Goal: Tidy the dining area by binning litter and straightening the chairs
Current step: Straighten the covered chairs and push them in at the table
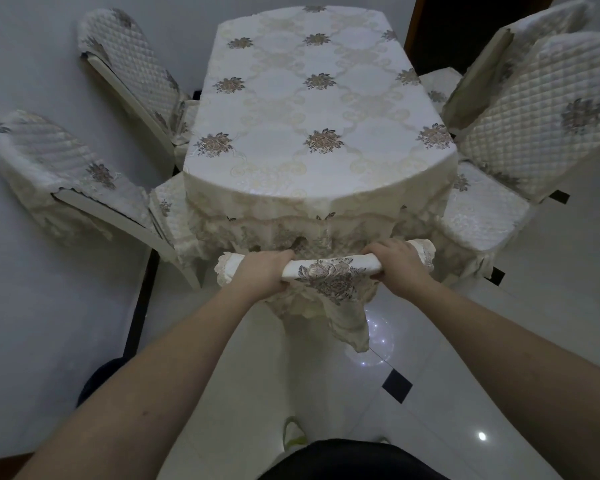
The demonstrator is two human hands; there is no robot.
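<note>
- Two chairs on left side: near one and far one, both angled off bench line, seats partly under the cloth. Probably need squaring later.
- Left hand curled over top rail of near-end chair, fingers wrapped over far edge, gripping through the fabric cover.
- Near-end chair right at bench end, top rail close to the hanging lace skirt of the bench. Seat hidden under skirt; depth of tuck not readable.
- Right hand same grip on rail's right end, fingers closed around it. Hands roughly symmetric about the flower print.
- Step in hand, by judgement: squaring and pushing this chair in at bench end.
- To do well: push evenly with both hands, keep rail parallel to bench edge; uneven push will yaw it.
- Cover looks loose, hanging low on one corner; grip the rail under it, not just cloth, or cover slides instead of chair.
- Watch lace skirt: likely to bunch or snag between rail and bench. Stop before it pinches.
- Glossy tile floor: legs should slide easily, so go slow, small corrections.
- Two chairs on right side: near one and far one, close together, backs tilted outward, near seat sticks out from bench.
- No litter visible on bench top or floor in view.
</note>
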